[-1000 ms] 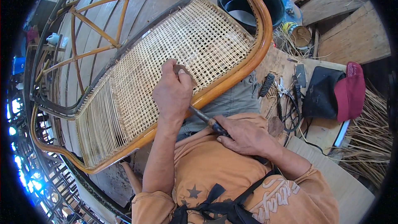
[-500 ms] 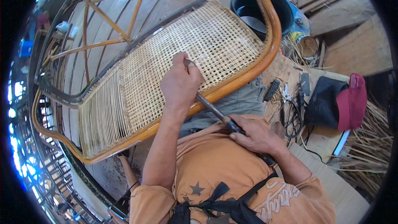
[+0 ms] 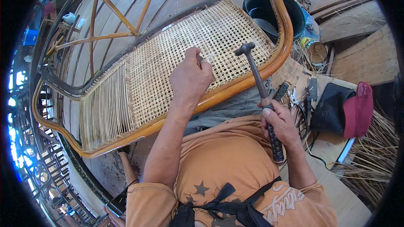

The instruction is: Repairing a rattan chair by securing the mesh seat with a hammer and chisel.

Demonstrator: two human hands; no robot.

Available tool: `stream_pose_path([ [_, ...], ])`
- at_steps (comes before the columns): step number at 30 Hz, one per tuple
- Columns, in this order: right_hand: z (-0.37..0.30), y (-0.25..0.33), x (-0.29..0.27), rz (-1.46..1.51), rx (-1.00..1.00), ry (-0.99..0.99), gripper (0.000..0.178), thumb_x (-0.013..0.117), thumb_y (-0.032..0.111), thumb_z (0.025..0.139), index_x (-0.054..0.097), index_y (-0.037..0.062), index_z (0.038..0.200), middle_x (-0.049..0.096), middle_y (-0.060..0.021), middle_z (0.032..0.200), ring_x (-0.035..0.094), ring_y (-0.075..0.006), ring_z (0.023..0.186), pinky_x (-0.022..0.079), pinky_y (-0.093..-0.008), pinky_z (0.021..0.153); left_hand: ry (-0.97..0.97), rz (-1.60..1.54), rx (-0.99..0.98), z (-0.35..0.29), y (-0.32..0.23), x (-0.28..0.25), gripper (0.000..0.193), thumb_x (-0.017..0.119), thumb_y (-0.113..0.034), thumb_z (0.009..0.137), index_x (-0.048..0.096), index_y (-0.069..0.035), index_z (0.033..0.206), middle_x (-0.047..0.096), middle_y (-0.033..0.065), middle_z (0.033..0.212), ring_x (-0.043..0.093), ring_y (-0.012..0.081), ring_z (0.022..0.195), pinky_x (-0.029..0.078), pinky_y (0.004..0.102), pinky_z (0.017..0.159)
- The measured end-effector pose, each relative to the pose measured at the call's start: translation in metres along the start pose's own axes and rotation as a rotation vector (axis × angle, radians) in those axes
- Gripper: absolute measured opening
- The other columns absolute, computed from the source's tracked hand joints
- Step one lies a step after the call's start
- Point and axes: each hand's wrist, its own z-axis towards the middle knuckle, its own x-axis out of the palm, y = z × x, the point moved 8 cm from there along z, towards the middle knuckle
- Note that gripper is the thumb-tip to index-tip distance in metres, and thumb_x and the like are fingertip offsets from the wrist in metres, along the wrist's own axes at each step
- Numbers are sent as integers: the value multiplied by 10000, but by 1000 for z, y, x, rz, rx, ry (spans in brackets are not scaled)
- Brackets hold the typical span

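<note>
View: head camera, looking down at the seated work.
Cane panel [image 3: 160, 65]: stretched inside a curved rattan frame [image 3: 235, 90] across the person's lap; open square weave over the middle and right, strands running mainly one way at the left end.
Left hand [image 3: 190, 82]: over the woven part, near the frame's front rail; fingers curled, a small brown bit showing by the fingertips. Cannot tell whether they are closed on it.
Right hand [image 3: 279, 122]: clamped round the dark grip of a hammer [image 3: 256, 75], thumb along the handle.
Hammer position: tilted, head end up and to the left, over the right part of the weave; contact with the cane cannot be told.
Right-side bench [image 3: 323, 141]: pliers [image 3: 294, 98], a black pouch-like article [image 3: 330, 108] and, against it, a maroon cloth piece [image 3: 357, 111].
Far right: bundle of dry strips [image 3: 374, 149].
Beyond frame, upper right: dark bucket [image 3: 297, 20], pale contents low inside; blue container [image 3: 312, 29] just beside it.
</note>
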Motion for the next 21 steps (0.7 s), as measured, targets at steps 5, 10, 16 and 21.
stream_pose_path([
  [5,3,-17,5,-34,6,39,286,475,233,948,515,4,1114,497,-17,632,476,-84,452,392,-210,416,-81,2,68,-4,-1,2,300,500,-189,812,549,-50,1073,668,117,740,653,306,638,514,422,610],
  [10,12,-26,8,187,108,71,275,455,279,960,517,24,1041,492,-20,619,465,-84,444,391,-215,412,-105,138,105,-2,-12,7,301,503,-184,809,545,-51,1076,642,138,642,631,314,547,503,426,540],
  [16,9,-38,17,83,172,157,315,461,336,956,512,28,1001,493,-23,601,461,-99,407,388,-214,399,-64,145,69,-1,-6,4,307,496,-191,809,548,-42,1072,646,163,669,643,332,600,505,445,577],
  [21,11,-31,11,136,136,71,323,470,343,950,518,27,994,496,-22,602,471,-101,409,393,-215,395,-67,132,80,-4,-8,5,303,500,-190,803,556,-40,1060,646,169,674,645,334,613,507,449,591],
])
